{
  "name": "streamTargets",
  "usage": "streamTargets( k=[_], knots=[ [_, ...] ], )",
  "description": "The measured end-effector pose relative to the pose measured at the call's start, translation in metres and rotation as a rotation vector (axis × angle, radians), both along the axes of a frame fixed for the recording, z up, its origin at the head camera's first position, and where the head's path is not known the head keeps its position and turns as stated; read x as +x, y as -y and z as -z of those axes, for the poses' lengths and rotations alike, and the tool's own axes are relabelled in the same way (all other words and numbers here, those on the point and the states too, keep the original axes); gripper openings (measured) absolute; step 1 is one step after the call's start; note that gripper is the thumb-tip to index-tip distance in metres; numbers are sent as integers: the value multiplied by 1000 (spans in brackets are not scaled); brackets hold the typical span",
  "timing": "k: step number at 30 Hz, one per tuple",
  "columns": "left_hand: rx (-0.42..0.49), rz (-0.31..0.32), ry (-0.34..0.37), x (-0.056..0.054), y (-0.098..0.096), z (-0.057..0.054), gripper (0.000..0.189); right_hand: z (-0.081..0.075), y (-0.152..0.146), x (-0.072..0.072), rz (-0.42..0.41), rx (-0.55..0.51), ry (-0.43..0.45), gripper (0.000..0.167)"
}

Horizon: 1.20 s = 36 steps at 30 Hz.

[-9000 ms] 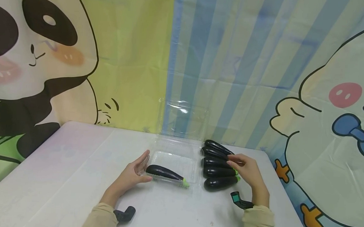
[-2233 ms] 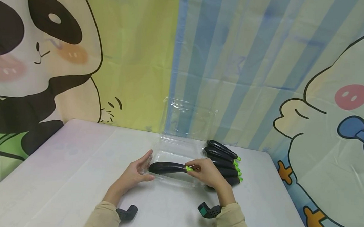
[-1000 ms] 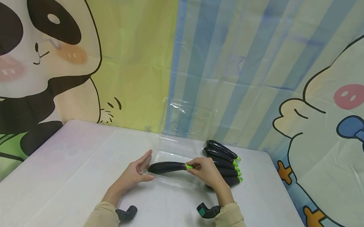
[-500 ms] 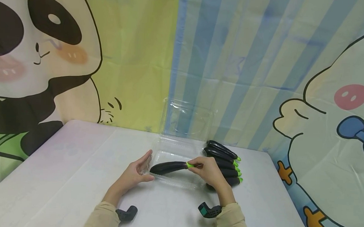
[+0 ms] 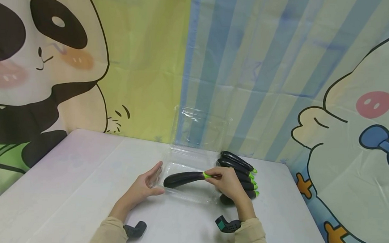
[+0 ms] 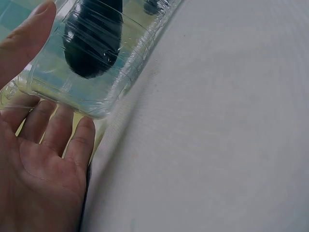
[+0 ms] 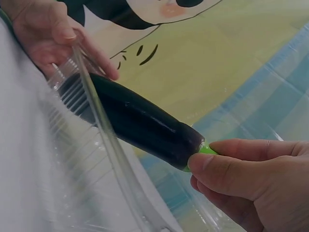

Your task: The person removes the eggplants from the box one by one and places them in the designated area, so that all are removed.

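In the head view, my right hand [image 5: 227, 181] pinches a dark purple eggplant [image 5: 183, 178] by its green stem. The eggplant slants over the base of a clear plastic clamshell box [image 5: 191, 198], stem end higher and round end low near the left wall. My left hand [image 5: 142, 186] spreads at the box's left end, thumb by the front corner. Fairly straight fingers [image 6: 58, 128] touch that end in the left wrist view. Thumb and fingers of my right hand [image 7: 251, 176] meet at the stem in the right wrist view.
Several more eggplants [image 5: 236, 161] lie in a stack just right of the box, partly behind my right hand. The box's clear lid [image 5: 200, 127] stands raised at the back, by the striped curtain [image 5: 264, 84]. A white table [image 5: 90, 182] lies under everything.
My right hand has gone from the stacked eggplants to the stem of the one in the box. Over the last second the stem end has risen and shifted slightly right. My left hand stays put.
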<state>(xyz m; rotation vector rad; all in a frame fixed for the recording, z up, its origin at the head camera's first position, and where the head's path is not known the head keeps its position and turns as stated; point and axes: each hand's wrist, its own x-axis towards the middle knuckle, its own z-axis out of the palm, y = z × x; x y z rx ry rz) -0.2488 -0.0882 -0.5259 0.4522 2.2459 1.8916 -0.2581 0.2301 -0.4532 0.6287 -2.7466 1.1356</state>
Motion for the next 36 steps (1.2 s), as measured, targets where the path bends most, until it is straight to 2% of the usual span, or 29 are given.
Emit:
streamTargets(
  k=[7, 17, 25, 36],
  knots=[
    [-19, -16, 10, 0, -1, 2, 103, -5, -11, 0, -11, 1, -61, 22],
    [-39, -30, -2, -2, -1, 8, 102, -18, -36, 4, 87, -82, -41, 21],
    [-11, -12, -11, -3, 0, 9, 101, -25, -60, 7, 151, -98, -64, 21],
    [-2, 6, -45, -3, 2, 9, 98, -32, -90, 12, 272, -145, -17, 26]
  ],
)
